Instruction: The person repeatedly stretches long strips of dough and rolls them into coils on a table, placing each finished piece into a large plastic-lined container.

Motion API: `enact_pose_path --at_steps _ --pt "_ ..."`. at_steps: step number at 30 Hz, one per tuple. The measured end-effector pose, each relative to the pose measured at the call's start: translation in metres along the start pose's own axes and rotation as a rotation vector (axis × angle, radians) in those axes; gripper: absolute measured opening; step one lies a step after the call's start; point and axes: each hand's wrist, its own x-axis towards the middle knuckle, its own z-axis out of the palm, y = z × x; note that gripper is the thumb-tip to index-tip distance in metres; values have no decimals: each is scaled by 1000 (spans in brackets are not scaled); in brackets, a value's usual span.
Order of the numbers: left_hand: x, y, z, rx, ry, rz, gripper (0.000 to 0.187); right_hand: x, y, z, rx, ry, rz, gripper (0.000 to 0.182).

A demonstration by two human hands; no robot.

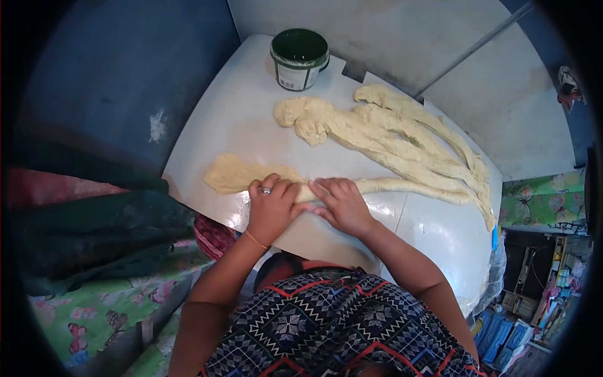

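Note:
A long strip of pale yellow dough [389, 184] runs across the white table in front of me, and both hands are on it. My left hand [274, 200], with a ring on one finger, curls over the strip just right of its wide, flattened end [229, 174]. Close beside it, my right hand [340, 200] grips the same strip, with the thumbs of both hands nearly meeting on the near side. Farther back lies a larger mass of dough [377, 141], stretched in thick ropes toward the right edge, where the strip joins or touches it.
A green bucket [300, 60] with a white label stands at the table's back left. Grey panels [402, 38] rise behind the white table [213, 113]. Dark green cloth [107, 239] hangs at the left, and crates [502, 339] sit low at the right.

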Motion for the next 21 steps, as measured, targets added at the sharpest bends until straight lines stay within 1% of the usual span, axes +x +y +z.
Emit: enact_pose_path --at_steps 2,3,4,5,6,7,8,9,10,11,12,13,14,15,16,17,19,21 --pt "-4 -3 10 16 -46 -4 37 3 0 2 49 -20 106 53" --pt "-5 -7 13 51 -71 2 39 1 1 1 56 -28 109 53" --pt "-8 -13 10 -41 -119 -17 36 -1 5 -1 28 -144 137 54" --pt "-15 -18 3 -36 -123 -18 36 -3 8 -4 -1 -259 164 55" --pt "-23 -21 -3 -103 -187 -50 36 -6 12 -5 -6 -286 157 53" --pt "-24 -23 -7 -173 -246 -83 36 0 17 -2 -10 -282 147 53" --pt "-21 -23 -5 -170 -241 -87 36 7 22 2 -156 -155 165 51" --pt "-16 -24 -1 -131 -120 -182 35 12 25 6 -296 -29 188 49" --pt "-10 -24 4 -90 -3 -273 33 24 31 7 -364 27 192 46" --pt "2 -21 4 -49 113 -359 32 36 33 8 -360 27 200 46" --pt "17 -16 3 -68 275 -410 25 47 33 9 -335 53 238 45" --pt "19 -22 10 -65 276 -400 25 54 33 9 -311 84 274 45" --pt "20 -28 18 -52 104 -264 24 52 33 8 -130 -198 297 43" --pt "20 -35 26 -35 -62 -136 22 47 29 13 -135 -192 284 43" --pt "15 -34 19 45 -136 -43 25 35 20 20 -52 -72 137 45" --pt "11 -33 15 47 -125 -55 25 28 10 19 34 43 -9 48" --pt "4 -30 10 -83 14 16 31 28 6 14 -21 39 7 49" --pt "9 -29 7 -85 -28 -38 34 35 5 17 -140 -8 83 52"
